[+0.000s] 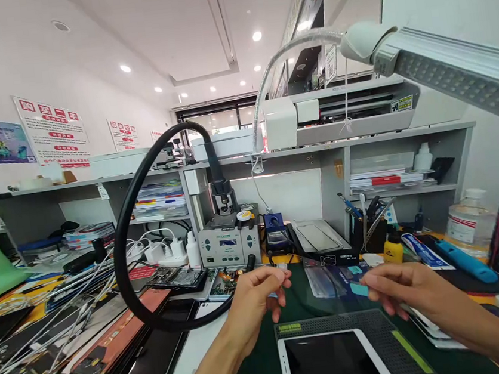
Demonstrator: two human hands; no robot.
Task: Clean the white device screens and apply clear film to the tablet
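My left hand (pixel 258 299) is raised over the green mat, thumb and fingertips pinched together. Whatever they hold, if anything, is too small to make out. On the right, my right hand (pixel 399 290) pinches a small flat teal piece (pixel 359 289) between thumb and forefinger. Below and between both hands lies a white-framed tablet (pixel 333 363) with a dark screen, face up on a black perforated pad (pixel 402 338). Just beyond the right fingertips is a clear plastic packet (pixel 326 281).
A thick black hose (pixel 124 255) loops left of my left arm from the grey soldering station (pixel 230 243). Stacked phone parts (pixel 105 347) crowd the left. At right stand a yellow bottle (pixel 392 250), a tool holder (pixel 366 227) and a clear jug (pixel 468 225). A lamp (pixel 451 62) hangs overhead.
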